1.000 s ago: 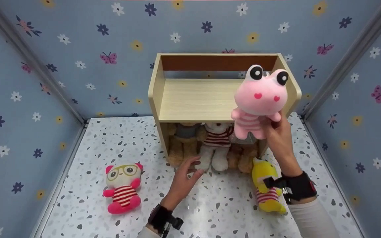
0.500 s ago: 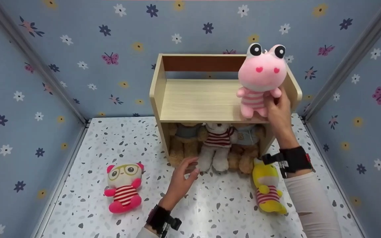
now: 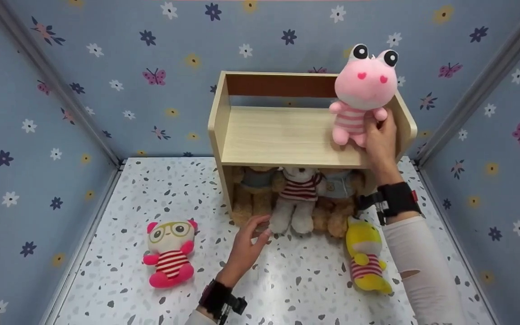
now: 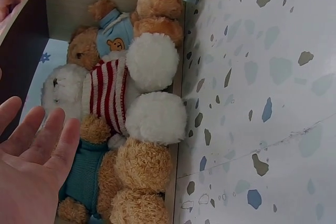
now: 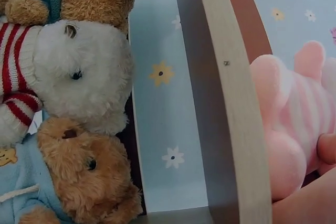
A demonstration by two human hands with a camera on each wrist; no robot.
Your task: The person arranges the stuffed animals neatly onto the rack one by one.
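A pink frog plush toy (image 3: 367, 88) with big black-and-white eyes and a striped body is upright at the right end of the wooden shelf's upper board (image 3: 278, 135). My right hand (image 3: 383, 144) grips its body, thumb in front; in the right wrist view the plush's legs (image 5: 286, 156) show above the board's edge. My left hand (image 3: 245, 246), fingers spread and holding nothing, hovers before the lower compartment. Inside that sit a bear in a teal top (image 4: 84, 177), a white bear in a striped sweater (image 3: 294, 198) and a brown bear in a light-blue hoodie (image 3: 334, 198).
A pink-and-white panda plush (image 3: 169, 257) with glasses lies on the speckled tabletop (image 3: 287, 280) at the left. A yellow plush toy (image 3: 366, 257) in red stripes lies at the right, near the shelf's front corner. Flowered walls stand on three sides.
My right hand has carried the pink frog plush up and back, from in front of the shelf to over its upper board at the right. My left hand has barely moved.
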